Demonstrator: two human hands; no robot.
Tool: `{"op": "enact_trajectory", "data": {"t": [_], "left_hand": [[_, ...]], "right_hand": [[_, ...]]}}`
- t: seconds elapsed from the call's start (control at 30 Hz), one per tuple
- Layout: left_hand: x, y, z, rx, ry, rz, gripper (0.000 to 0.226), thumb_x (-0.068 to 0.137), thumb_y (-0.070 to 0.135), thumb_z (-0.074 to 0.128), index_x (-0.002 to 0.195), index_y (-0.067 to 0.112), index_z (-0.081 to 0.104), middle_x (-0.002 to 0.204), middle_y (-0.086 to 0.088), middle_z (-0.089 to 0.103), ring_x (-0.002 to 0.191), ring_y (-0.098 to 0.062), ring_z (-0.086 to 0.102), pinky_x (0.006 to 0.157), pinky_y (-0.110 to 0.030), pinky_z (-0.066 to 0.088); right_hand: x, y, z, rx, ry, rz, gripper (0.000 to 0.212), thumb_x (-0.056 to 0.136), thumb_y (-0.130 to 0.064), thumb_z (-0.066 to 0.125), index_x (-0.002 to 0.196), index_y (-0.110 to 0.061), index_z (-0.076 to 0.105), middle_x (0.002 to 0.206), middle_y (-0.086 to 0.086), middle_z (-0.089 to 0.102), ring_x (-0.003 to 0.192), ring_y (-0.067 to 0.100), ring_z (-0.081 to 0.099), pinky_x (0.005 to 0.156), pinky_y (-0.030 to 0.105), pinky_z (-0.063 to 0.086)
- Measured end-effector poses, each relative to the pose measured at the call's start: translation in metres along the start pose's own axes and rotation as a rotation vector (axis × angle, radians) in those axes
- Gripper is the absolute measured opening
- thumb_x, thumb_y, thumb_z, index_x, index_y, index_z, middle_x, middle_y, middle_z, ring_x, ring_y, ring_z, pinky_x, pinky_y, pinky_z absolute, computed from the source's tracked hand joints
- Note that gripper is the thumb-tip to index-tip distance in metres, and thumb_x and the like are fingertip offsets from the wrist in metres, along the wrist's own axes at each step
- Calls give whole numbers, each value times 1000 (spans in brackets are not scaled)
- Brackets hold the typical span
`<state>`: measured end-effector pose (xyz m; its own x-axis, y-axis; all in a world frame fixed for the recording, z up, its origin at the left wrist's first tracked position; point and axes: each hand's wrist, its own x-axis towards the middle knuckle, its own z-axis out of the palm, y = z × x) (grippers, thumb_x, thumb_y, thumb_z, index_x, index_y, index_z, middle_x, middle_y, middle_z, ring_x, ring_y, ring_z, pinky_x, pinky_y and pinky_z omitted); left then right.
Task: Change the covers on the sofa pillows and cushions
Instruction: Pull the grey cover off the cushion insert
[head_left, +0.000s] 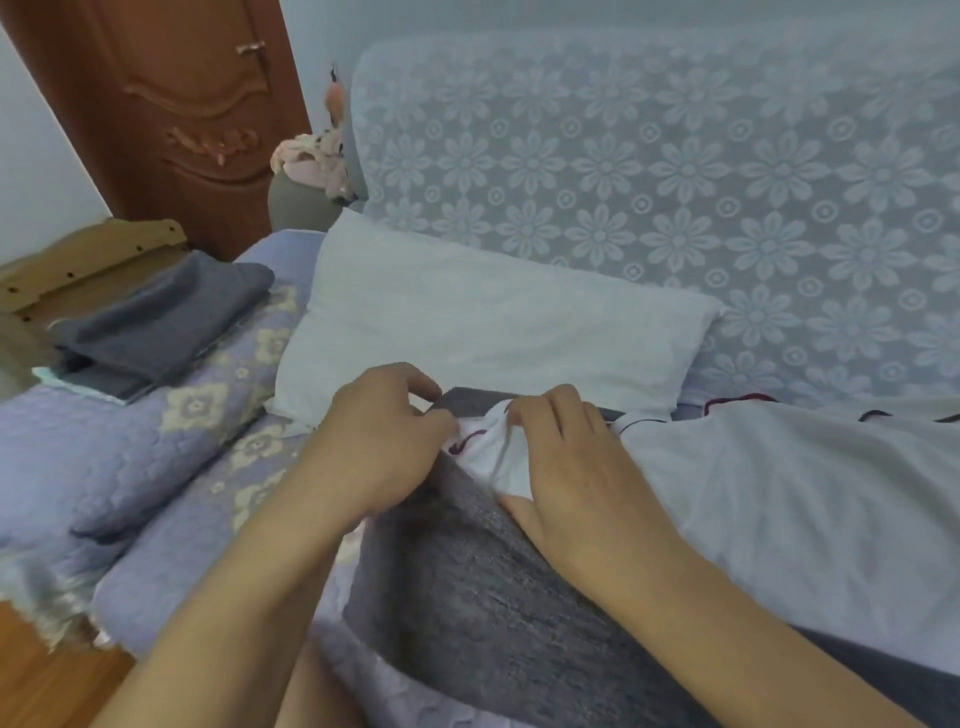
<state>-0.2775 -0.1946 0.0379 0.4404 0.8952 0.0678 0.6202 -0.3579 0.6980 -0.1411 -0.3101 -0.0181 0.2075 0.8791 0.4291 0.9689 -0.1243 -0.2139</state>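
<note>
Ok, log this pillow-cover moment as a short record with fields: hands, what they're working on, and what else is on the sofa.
left hand: left hand pinches the edge of the grey cover
right hand: right hand grips the corner of the white pillow at the cover's opening
white pillow: partly inside the grey cover, dark red trim showing
bare pillow: bare pillow leans against the sofa back
folded covers: folded covers, grey, stacked at the left end
sofa seat: purple quilted spread
</note>
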Motion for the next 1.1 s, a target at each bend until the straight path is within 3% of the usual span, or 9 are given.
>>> {"op": "enact_trajectory", "data": {"t": [0.07,0.17,0.3,0.5,0.63,0.77,0.9,1.0,1.1], "left_hand": [[5,-9,0,-338,-89,-127,20,88,7,59,99,18,72,77,-5,72,67,-24,66,59,-38,60],[7,-27,15,-817,-337,-327,33,84,-8,49,110,-7,71,91,-15,63,67,-16,59,53,-28,57],[0,-43,34,-1180,-555,-368,45,68,-5,59,112,-10,71,111,-24,67,89,-25,67,79,-36,61],[1,-38,29,-954,-423,-270,25,82,-1,58,104,-3,71,93,-20,61,77,-26,61,61,-30,57],[-4,-29,29,-795,-334,-235,10,86,1,59,85,4,68,75,-16,60,66,-24,56,56,-27,45],[-9,-31,37,-724,-194,-177,6,87,24,74,84,19,73,82,-12,75,75,-22,66,72,-38,51],[-15,-26,31,-715,-276,-214,29,78,36,75,77,8,76,81,-32,69,69,-30,59,65,-37,42],[-16,-30,24,-728,-331,-305,31,87,18,67,57,10,69,53,-15,57,42,-19,50,48,-21,37],[-16,-33,17,-725,-380,-376,23,81,16,69,58,12,68,59,-13,52,47,-21,46,48,-23,33]], "right_hand": [[-4,3,-7,16,-9,-14,59,78,-35,74,128,-21,45,117,-2,42,100,20,49,79,38,50],[-7,3,-16,-35,-45,-89,70,77,-43,75,136,-22,42,122,-3,47,106,21,53,81,38,51],[-7,10,-16,-103,-77,-130,74,76,-51,71,137,-20,43,119,-3,54,105,20,56,80,38,50],[-14,2,-4,-182,109,-100,49,72,-36,83,111,-14,62,78,-3,62,66,20,57,62,31,43],[-19,7,1,-84,175,-168,30,82,-24,77,104,-16,57,109,3,53,98,24,52,81,38,43],[-20,7,-1,22,237,-305,41,90,-20,69,125,-15,50,131,5,50,116,27,51,99,39,40],[-21,6,0,-13,89,-297,51,91,-22,66,138,-13,48,121,1,54,109,21,50,99,34,37],[-20,-1,-4,-92,39,-296,46,89,-25,64,131,-11,56,109,2,56,98,23,50,91,37,39],[-19,-7,-9,-120,45,-280,28,86,-27,67,111,-15,64,102,1,51,95,22,45,83,36,37]]}}
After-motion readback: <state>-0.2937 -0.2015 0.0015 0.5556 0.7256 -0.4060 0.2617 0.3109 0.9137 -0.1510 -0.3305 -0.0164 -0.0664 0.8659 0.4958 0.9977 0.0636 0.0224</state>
